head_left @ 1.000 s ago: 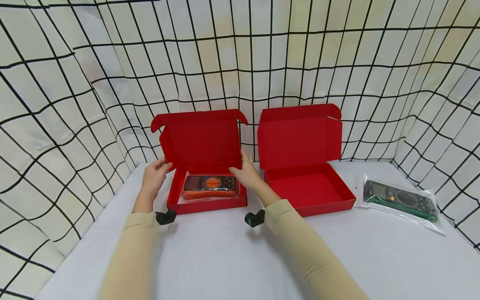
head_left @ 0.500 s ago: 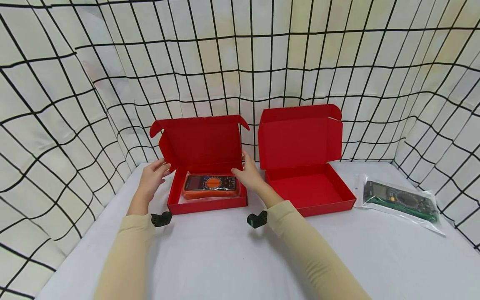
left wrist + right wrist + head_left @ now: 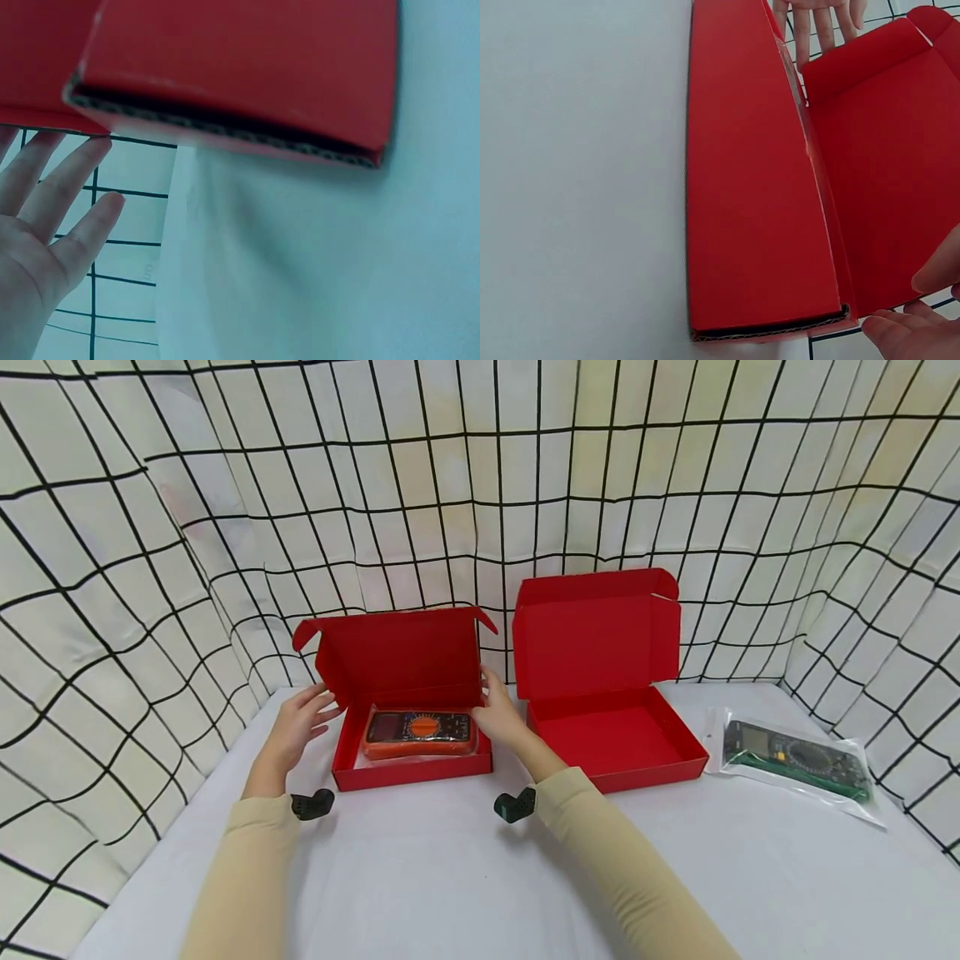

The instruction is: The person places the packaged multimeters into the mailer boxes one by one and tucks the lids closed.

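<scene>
The left red box [image 3: 412,771] holds an orange-edged multimeter [image 3: 424,726] in clear wrap. Its lid [image 3: 405,656] stands raised, tilted forward. My left hand [image 3: 296,727] is at the lid's left side; in the left wrist view its fingers [image 3: 75,169] are spread and nearly straight, fingertips against the lid's edge. At the lid's right side is my right hand [image 3: 501,714]; in the right wrist view the hand [image 3: 922,322] pinches the lid's edge, thumb on the inner face and fingers outside.
A second red box [image 3: 637,777] with its lid [image 3: 596,639] upright stands just right of my right hand. A green multimeter [image 3: 798,760] in a clear bag lies at the right of the white table [image 3: 450,877]. Wire mesh rises behind and at both sides.
The left box's lid has tilted forward and its top edge is lower. My left hand has shifted slightly left, its fingers straighter. My right hand has stayed at the lid's right side.
</scene>
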Demonstrator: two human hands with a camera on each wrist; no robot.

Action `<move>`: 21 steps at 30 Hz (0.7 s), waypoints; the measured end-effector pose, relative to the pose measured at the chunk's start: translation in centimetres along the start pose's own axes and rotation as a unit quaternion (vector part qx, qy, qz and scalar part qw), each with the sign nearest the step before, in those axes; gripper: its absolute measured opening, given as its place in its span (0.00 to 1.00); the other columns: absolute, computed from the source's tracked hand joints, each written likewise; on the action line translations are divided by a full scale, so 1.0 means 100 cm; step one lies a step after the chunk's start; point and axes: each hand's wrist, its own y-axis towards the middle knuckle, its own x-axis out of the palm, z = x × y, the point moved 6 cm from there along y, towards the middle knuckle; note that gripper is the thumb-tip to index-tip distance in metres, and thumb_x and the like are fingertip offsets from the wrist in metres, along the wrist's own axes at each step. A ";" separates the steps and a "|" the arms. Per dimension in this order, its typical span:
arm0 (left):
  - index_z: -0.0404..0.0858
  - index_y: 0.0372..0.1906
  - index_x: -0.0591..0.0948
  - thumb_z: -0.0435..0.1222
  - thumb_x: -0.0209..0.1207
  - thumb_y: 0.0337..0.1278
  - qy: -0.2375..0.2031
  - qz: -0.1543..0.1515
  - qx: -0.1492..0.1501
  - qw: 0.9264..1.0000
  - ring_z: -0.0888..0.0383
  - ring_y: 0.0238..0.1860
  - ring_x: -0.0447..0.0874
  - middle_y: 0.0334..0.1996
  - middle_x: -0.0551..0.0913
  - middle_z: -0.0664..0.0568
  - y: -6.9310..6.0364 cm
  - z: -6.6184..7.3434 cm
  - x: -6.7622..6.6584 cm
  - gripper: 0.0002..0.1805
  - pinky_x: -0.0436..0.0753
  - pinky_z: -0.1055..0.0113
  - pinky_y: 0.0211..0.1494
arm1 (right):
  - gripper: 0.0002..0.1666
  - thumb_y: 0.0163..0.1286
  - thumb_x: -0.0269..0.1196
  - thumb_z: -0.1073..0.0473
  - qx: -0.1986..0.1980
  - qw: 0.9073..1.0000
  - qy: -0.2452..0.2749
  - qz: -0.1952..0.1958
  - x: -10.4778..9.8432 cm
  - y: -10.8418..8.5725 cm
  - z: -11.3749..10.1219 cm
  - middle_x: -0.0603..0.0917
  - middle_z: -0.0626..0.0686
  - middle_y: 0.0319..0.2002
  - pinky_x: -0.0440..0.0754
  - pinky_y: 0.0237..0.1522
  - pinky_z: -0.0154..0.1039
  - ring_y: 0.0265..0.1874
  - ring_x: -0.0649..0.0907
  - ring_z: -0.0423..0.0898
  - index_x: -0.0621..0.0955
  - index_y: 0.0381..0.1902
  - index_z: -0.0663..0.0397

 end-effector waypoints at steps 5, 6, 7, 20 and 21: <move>0.30 0.81 0.49 0.46 0.39 0.83 -0.008 -0.009 0.000 1.000 0.43 0.72 0.68 0.77 0.57 0.30 -0.002 -0.004 -0.001 0.35 0.63 0.41 0.74 | 0.44 0.72 0.52 0.75 0.005 1.000 0.015 0.000 0.002 0.000 0.002 0.56 0.69 0.74 0.65 0.73 0.55 0.74 0.62 0.67 0.48 0.81 0.62; 0.30 0.81 0.48 0.46 0.39 0.83 -0.011 -0.011 0.000 1.000 0.42 0.72 0.67 0.77 0.56 0.30 -0.002 -0.004 -0.001 0.35 0.63 0.41 0.74 | 0.44 0.72 0.52 0.75 0.006 1.000 0.015 0.001 0.002 -0.001 0.002 0.56 0.69 0.74 0.65 0.73 0.55 0.74 0.62 0.66 0.48 0.81 0.62; 0.31 0.81 0.48 0.46 0.39 0.83 -0.011 -0.014 0.001 1.000 0.40 0.73 0.66 0.77 0.56 0.30 -0.003 -0.004 0.000 0.35 0.63 0.41 0.74 | 0.44 0.72 0.52 0.75 0.008 1.000 0.015 0.001 0.002 -0.001 0.002 0.56 0.68 0.74 0.65 0.73 0.55 0.75 0.62 0.66 0.48 0.81 0.62; 0.30 0.81 0.52 0.53 0.35 0.81 0.002 -0.075 0.000 0.997 0.32 0.75 0.58 0.78 0.56 0.32 -0.009 0.003 -0.007 0.38 0.56 0.34 0.75 | 0.42 0.73 0.51 0.72 0.008 1.000 0.017 0.007 -0.005 -0.006 0.000 0.55 0.67 0.78 0.60 0.75 0.57 0.77 0.57 0.66 0.49 0.80 0.65; 0.30 0.81 0.52 0.53 0.35 0.81 0.000 -0.075 0.001 0.997 0.32 0.74 0.59 0.77 0.56 0.32 -0.009 0.003 -0.007 0.38 0.56 0.35 0.75 | 0.41 0.73 0.51 0.71 0.009 1.000 0.016 0.005 -0.005 -0.006 0.001 0.56 0.67 0.78 0.60 0.75 0.56 0.77 0.58 0.65 0.50 0.80 0.64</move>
